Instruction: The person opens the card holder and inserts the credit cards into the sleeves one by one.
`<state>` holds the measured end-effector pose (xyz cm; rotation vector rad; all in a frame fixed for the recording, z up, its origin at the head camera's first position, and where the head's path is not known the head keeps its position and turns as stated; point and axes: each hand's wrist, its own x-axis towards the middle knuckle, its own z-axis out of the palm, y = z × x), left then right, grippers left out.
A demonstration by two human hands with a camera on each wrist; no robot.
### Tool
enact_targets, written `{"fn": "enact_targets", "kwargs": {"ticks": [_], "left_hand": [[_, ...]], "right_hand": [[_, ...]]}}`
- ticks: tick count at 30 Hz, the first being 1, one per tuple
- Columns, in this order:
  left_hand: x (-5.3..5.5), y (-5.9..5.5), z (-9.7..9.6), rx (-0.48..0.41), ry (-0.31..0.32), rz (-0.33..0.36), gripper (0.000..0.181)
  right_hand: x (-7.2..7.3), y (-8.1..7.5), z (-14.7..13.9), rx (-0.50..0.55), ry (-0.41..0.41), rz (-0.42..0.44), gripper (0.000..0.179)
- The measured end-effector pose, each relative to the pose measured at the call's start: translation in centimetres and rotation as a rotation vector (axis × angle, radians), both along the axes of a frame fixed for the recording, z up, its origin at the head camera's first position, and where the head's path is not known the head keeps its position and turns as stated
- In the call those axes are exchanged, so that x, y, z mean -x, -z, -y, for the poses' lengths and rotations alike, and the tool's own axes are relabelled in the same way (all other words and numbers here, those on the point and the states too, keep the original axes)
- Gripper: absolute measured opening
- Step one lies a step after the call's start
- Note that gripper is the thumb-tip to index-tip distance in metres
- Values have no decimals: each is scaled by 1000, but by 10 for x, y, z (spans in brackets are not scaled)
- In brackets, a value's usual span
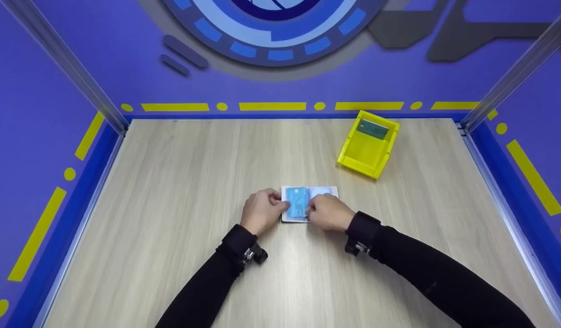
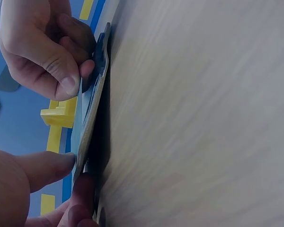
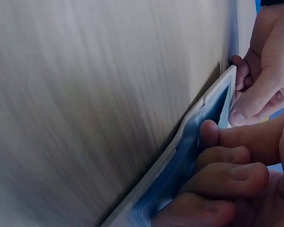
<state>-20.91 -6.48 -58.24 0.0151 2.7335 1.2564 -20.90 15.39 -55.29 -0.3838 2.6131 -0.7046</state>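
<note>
An open card holder (image 1: 320, 190) with a pale rim and bluish pages lies on the table in front of me. Over its left page is a light blue bank card (image 1: 296, 202). My left hand (image 1: 262, 209) grips the holder's left edge, its thumb on top at the card's border and its fingers below, as the left wrist view shows. My right hand (image 1: 329, 212) pinches the card's right edge between thumb and index finger (image 3: 246, 137). The other right fingers lie curled over the holder's right page (image 3: 156, 189), hiding part of it.
A yellow bin (image 1: 364, 152) stands toward the back right of the wooden table (image 1: 193, 159), with a dark green card (image 1: 373, 129) leaning inside its far end. Blue printed panels (image 1: 280, 91) wall in the table at the back and both sides.
</note>
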Motion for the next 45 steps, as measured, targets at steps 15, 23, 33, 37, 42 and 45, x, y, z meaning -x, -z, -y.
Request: {"fn": "enact_targets", "kwargs": {"ticks": [15, 23, 33, 37, 42, 45], "left_hand": [[-1, -1, 0, 0, -7, 13, 29], [0, 0, -1, -2, -15, 25, 29], [-2, 0, -1, -15, -4, 2, 28], [-3, 0, -1, -25, 1, -5, 28], [-2, 0, -1, -15, -4, -2, 28], [-2, -1, -1, -13, -5, -4, 29]], "right_hand": [[8, -12, -12, 68, 22, -54, 28], [34, -41, -42, 42, 174, -22, 25], [51, -31, -59, -53, 91, -51, 19], [54, -21, -58, -86, 65, -51, 20], [55, -15, -56, -105, 49, -63, 22], [56, -12, -56, -99, 43, -63, 23]]}}
